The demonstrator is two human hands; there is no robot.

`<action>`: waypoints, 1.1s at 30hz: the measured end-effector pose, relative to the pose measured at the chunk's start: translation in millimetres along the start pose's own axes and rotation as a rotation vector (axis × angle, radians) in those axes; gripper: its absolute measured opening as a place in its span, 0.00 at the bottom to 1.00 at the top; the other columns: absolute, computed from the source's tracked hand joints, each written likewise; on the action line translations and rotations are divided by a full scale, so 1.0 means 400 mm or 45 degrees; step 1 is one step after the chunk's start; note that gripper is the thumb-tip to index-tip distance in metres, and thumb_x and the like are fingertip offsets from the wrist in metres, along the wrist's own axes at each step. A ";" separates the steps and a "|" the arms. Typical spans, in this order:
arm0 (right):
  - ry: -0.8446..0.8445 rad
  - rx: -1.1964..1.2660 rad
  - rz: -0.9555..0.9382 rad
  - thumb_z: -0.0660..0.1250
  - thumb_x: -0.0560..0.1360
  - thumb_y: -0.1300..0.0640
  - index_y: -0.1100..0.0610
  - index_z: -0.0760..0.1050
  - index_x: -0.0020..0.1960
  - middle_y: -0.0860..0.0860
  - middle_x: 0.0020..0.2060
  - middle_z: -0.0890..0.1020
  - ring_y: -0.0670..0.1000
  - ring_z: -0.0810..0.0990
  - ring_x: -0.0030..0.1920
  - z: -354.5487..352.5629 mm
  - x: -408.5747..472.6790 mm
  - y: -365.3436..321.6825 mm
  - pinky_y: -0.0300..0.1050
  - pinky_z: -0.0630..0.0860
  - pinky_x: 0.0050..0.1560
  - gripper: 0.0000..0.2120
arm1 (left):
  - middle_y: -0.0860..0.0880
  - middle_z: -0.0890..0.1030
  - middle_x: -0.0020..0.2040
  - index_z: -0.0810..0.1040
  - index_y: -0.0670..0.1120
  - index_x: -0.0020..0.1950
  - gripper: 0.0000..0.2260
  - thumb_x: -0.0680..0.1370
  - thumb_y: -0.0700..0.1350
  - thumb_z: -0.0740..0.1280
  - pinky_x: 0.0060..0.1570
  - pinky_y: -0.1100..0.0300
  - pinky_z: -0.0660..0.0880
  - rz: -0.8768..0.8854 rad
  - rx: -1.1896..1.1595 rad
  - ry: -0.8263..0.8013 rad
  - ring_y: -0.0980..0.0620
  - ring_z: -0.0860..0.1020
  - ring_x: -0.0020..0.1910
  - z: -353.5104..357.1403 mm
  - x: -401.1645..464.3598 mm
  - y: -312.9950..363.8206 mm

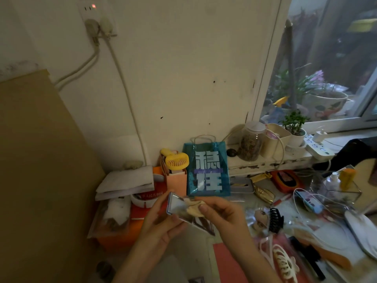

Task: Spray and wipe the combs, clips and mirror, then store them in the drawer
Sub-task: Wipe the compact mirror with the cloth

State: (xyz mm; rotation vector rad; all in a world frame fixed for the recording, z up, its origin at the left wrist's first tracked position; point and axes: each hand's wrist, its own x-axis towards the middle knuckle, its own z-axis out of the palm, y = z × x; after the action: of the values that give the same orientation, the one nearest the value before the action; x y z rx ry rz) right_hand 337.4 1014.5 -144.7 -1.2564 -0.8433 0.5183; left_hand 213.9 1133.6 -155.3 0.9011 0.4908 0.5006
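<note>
My left hand (pixel 161 219) grips a small blue-framed folding mirror (pixel 177 205), held up over the desk's left side. My right hand (pixel 221 216) pinches a crumpled beige cloth (pixel 194 208) against the mirror's glass. To the right on the desk, a black claw clip (pixel 275 219) stands upright. A cream claw clip (pixel 284 262) lies nearer the front edge. Beside it rest an orange comb (pixel 328 255) and a black comb (pixel 312 260). A clear spray bottle (pixel 333 181) stands inside a transparent box at the back right.
A blue gift bag (pixel 208 170), a yellow mini fan (pixel 176 159) and an orange box with papers (pixel 122 227) crowd the back left. A jar (pixel 251 141), potted plant (pixel 295 127) and power strip (pixel 318 145) line the windowsill. White cables cross the desk's right side.
</note>
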 end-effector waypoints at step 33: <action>0.083 -0.605 0.968 0.75 0.69 0.58 0.55 0.84 0.45 0.39 0.36 0.81 0.36 0.79 0.38 0.028 -0.218 0.651 0.29 0.74 0.42 0.05 | 0.45 0.84 0.49 0.85 0.54 0.45 0.19 0.66 0.32 0.68 0.35 0.59 0.81 -0.156 -0.202 0.434 0.48 0.84 0.45 -0.308 -0.086 -0.167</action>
State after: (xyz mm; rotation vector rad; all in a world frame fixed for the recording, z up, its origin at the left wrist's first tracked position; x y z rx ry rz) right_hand 302.2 1022.9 -417.1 -2.0350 -0.4121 0.9024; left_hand 127.4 1153.0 -269.3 0.6309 0.7998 0.5755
